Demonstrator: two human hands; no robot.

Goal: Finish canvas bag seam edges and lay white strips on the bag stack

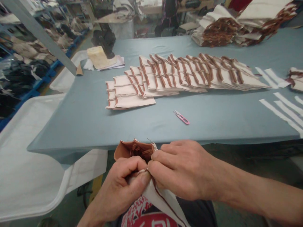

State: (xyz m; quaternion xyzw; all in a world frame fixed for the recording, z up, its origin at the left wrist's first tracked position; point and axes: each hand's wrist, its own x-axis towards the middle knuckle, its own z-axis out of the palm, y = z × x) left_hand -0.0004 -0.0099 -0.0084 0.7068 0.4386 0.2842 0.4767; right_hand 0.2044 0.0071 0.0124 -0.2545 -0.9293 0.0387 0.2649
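White tray (26, 157): beside the counter's (220, 123) left edge. Left hand (121, 183): yours, thumb and forefinger pinching cloth. Cloth pouch (156, 198): cream and brown, over your lap at the near edge; gripped from both sides, probably to steady its seam. Folded pieces (182, 75): row behind, likely overlapped so you can lift each singly. Pink snips (182, 118): before the row, seemingly for easy reach. Right hand (183, 170): yours, fingers curled, pinching the pouch's seam. White strips (281, 118): by the near right corner, apparently spaced against tangling.

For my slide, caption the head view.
Left hand and right hand grip white, brown-lined fabric beside a blue table.
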